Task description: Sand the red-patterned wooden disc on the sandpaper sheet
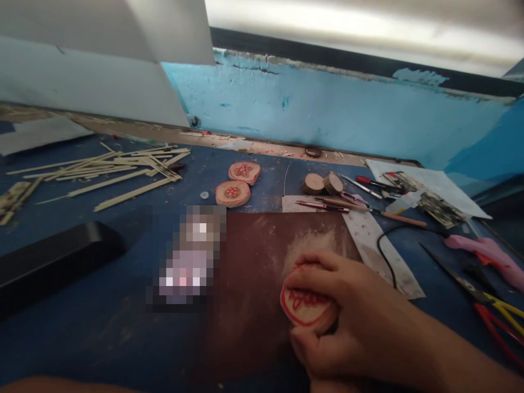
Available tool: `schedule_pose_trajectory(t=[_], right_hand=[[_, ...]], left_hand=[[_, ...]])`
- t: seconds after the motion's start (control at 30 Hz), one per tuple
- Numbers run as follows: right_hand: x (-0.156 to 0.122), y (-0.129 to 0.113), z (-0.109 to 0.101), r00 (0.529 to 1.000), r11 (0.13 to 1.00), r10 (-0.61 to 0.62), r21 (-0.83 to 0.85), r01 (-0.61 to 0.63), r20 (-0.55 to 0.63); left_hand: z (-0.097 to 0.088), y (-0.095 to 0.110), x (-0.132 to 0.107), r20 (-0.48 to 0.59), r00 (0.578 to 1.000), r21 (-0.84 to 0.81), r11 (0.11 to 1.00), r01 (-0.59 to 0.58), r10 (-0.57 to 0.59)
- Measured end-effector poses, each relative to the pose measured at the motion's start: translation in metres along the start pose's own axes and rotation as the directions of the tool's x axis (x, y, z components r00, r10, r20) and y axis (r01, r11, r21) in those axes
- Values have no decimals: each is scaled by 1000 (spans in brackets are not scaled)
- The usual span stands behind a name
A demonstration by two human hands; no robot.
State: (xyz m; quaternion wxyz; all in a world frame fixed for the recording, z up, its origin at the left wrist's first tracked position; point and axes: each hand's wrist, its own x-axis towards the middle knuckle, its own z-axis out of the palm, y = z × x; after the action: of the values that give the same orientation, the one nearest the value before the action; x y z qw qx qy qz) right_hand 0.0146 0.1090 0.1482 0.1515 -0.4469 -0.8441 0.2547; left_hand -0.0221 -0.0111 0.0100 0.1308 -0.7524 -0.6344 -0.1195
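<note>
My right hand (347,311) is closed around a round wood slice (305,314) with a red rim and a red carved design, partly covered by the fingers. The slice is over a dark brown sheet (254,262) that looks like sandpaper, where pale wood dust (313,245) lies just beyond the fingers. Two more wood slices lie farther back, one with a red star (244,172), the other with a red flower (232,194). At the bottom left edge shows only a strip of skin, seemingly my left arm; its hand is out of sight.
Thin wooden sticks (123,169) lie in a loose pile at left, behind a long black object (61,256). A blurred-out phone-like object (190,254) is beside the brown sheet. At right are small wood pieces (314,184), carving tools (360,204), scissors (470,289) and a pink-handled tool (487,254) with a cord.
</note>
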Motion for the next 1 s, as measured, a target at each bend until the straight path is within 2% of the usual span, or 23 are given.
schedule_pose_trajectory(t=[0.07, 0.1, 0.13, 0.17, 0.2, 0.27, 0.33, 0.4, 0.47, 0.57, 0.63, 0.7, 0.77, 0.87, 0.93, 1.0], right_hand=[[3, 11, -5, 997, 998, 27, -55, -31, -70], [6, 21, -10, 988, 992, 55, -108, -71, -142], [8, 30, -15, 968, 977, 96, -164, -135, -231], [9, 37, -18, 957, 968, 125, -181, -176, -261], [10, 39, -20, 959, 963, 136, -193, -187, -250], [7, 28, -15, 963, 968, 98, -202, -151, -251], [2, 7, -5, 995, 991, 30, -127, -42, -90], [-1, -5, 1, 1000, 998, -18, -64, 18, -8], [2, 5, -3, 999, 995, 6, -95, -10, -50], [11, 40, -22, 966, 968, 128, -184, -172, -225], [14, 51, -30, 959, 957, 173, -193, -218, -225], [11, 41, -25, 965, 954, 144, -229, -194, -217], [5, 17, -11, 987, 972, 72, -213, -102, -145], [-1, -3, 1, 1000, 1000, 1, -24, -1, 25], [1, 9, -7, 1000, 999, 29, -22, -28, 2], [7, 33, -24, 989, 989, 107, -90, -117, -106]], left_hand=[[3, 10, 1, 65, 995, 30, 997, 69, -71], [5, 16, 3, 140, 974, 77, 983, 169, -178], [6, 23, 6, 185, 954, 108, 970, 218, -235], [8, 29, 8, 220, 937, 123, 961, 248, -270], [10, 33, 9, 243, 925, 128, 955, 267, -291], [15, 36, 9, 251, 932, 97, 965, 246, -262], [18, 34, 6, 235, 948, 62, 977, 204, -213], [18, 30, 4, 217, 961, 40, 985, 166, -171], [14, 29, 6, 193, 959, 57, 978, 201, -208], [5, 28, 12, 126, 937, 95, 944, 316, -327], [3, 28, 15, 92, 929, 102, 931, 350, -360], [7, 28, 14, 88, 933, 97, 935, 342, -350], [14, 29, 11, 92, 959, 57, 963, 265, -269], [22, 32, 6, 95, 984, -6, 988, 151, -150], [21, 35, 5, 128, 974, 14, 982, 188, -188], [16, 35, 7, 156, 951, 54, 964, 260, -266]])
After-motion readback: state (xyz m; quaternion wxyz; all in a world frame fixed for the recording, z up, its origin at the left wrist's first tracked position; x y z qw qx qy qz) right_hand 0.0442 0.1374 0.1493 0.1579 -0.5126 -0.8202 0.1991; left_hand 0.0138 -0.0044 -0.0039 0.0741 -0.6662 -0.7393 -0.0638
